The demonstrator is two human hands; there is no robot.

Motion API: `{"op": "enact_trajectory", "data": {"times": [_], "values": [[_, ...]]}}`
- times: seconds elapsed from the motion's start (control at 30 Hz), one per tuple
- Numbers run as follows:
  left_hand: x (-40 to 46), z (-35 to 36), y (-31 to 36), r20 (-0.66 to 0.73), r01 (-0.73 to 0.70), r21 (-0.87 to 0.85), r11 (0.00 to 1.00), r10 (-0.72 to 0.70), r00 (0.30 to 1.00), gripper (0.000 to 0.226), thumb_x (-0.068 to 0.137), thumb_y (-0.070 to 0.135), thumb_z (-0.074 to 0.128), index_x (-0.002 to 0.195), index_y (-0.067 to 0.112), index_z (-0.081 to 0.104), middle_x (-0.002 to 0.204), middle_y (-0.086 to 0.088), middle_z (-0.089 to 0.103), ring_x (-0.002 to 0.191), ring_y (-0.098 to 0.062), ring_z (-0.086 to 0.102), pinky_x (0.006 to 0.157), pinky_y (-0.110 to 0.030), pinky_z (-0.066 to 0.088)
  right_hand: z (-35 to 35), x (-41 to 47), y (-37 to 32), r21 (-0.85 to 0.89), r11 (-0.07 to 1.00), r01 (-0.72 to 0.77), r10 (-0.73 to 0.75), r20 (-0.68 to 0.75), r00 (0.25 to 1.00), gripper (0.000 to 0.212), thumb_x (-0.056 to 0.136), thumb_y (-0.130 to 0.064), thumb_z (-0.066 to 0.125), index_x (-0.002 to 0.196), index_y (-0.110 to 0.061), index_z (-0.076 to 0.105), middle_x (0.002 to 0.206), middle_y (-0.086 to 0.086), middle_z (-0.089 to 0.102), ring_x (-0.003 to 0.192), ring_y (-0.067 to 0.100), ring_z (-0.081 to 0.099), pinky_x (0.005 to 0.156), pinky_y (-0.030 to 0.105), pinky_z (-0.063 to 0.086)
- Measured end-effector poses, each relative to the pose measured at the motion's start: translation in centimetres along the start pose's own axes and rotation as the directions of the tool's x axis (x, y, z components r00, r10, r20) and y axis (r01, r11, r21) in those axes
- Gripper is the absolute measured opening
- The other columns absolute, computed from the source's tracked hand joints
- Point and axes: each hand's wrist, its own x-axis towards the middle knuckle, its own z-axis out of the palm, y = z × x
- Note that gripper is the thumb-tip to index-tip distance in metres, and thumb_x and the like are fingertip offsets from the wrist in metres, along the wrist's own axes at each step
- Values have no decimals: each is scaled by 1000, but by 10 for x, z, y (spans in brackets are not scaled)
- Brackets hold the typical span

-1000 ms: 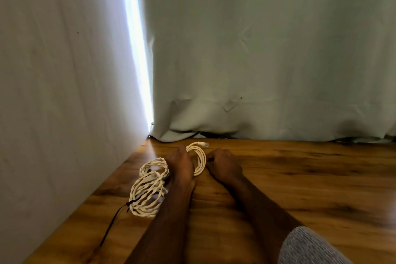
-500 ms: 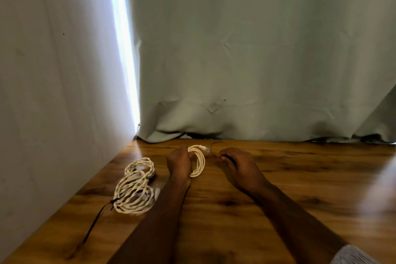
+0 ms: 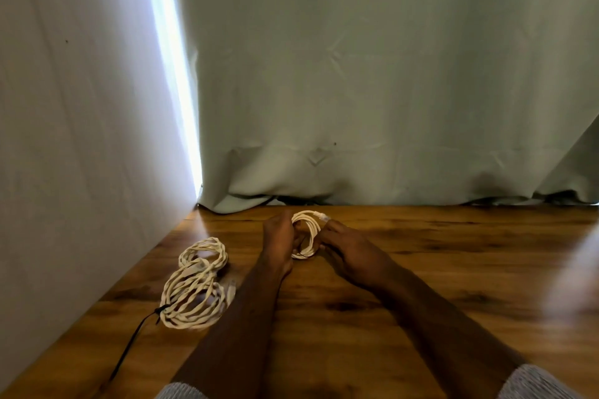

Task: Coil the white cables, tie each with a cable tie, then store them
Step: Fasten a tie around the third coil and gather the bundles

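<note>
Two hands are meeting on one small coil of white cable (image 3: 306, 233) near the far edge of the wooden table (image 3: 421, 269), close to the curtain (image 3: 356, 74). I am seeing the left hand (image 3: 280, 236) gripping the coil's left side with its fingers curled round the loops, while the right hand (image 3: 348, 251) is pinching the coil's right side with its fingertips. The coil is sitting between the two hands, standing up rather than lying flat, and its plug end (image 3: 319, 214) is poking out at the top right, just above the right hand. A thin dark strand is showing at the coil's bottom edge; I cannot tell what it is. A larger bundle of coiled white cables (image 3: 194, 288) is lying flat on the table to the left of the left forearm, apart from both hands, with a black tie (image 3: 139, 334) trailing from its near side toward the table's left edge.
</note>
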Motion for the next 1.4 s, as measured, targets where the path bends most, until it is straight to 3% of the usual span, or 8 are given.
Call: {"op": "enact_trajectory", "data": {"times": [0.23,0.63,0.73,0.83,1.0,1.1,1.23,1.4], "values": [[-9,3,-4,68,-107,19,994,106,992,16,91,18,52,80,13,64,79,-14,65,74,-29,62,58,-33,44,-5,1,-8,-130,986,-107,85,-165,983,19,103,-20,50,117,-21,63,116,-2,57,100,15,53,83,30,48],[-14,4,-5,101,-177,99,979,168,981,19,82,30,56,65,24,60,74,-11,60,70,-27,55,55,-33,40,-12,6,-8,-167,973,-162,110,-284,952,21,100,-18,53,114,-15,68,113,6,62,98,24,59,80,40,51],[-16,8,-5,113,-183,104,978,171,979,16,77,34,58,70,21,63,73,-13,60,70,-26,55,61,-39,42,-9,6,-12,-213,970,-113,51,-274,960,21,95,-17,57,110,-14,70,107,8,65,92,27,62,75,42,54],[-18,9,-7,117,-180,99,979,168,979,21,82,32,59,78,12,66,73,-15,57,69,-27,54,65,-41,41,-8,8,-17,-245,966,-75,-5,-311,950,31,90,-28,47,103,-12,70,100,9,67,85,28,63,68,41,54],[-23,8,-8,156,-218,116,969,199,967,35,84,33,60,77,-1,65,68,-17,56,66,-28,54,60,-40,41,-4,7,-20,-342,937,-67,-69,-370,926,31,90,-26,45,101,-13,70,98,7,67,81,27,63,64,34,50],[-31,9,-2,163,-198,109,974,179,970,25,91,22,60,71,7,64,68,-18,56,66,-28,51,60,-39,37,-3,11,-16,-242,968,-74,-36,-421,906,19,94,-20,54,103,-13,69,99,6,66,84,25,62,69,36,52],[-35,9,2,265,-255,141,957,212,941,30,91,27,59,69,11,72,65,-17,54,60,-25,48,55,-36,34,-6,13,-24,70,991,-112,132,-472,872,14,93,-12,66,104,-18,72,96,-5,69,85,8,59,76,20,44],[-41,9,5,381,-226,152,962,154,912,47,98,14,49,55,24,66,61,-6,52,53,-17,43,50,-25,26,-12,18,-29,507,820,-266,455,-294,841,19,89,-7,70,89,-25,75,87,-10,72,76,-2,60,67,13,43]]}}
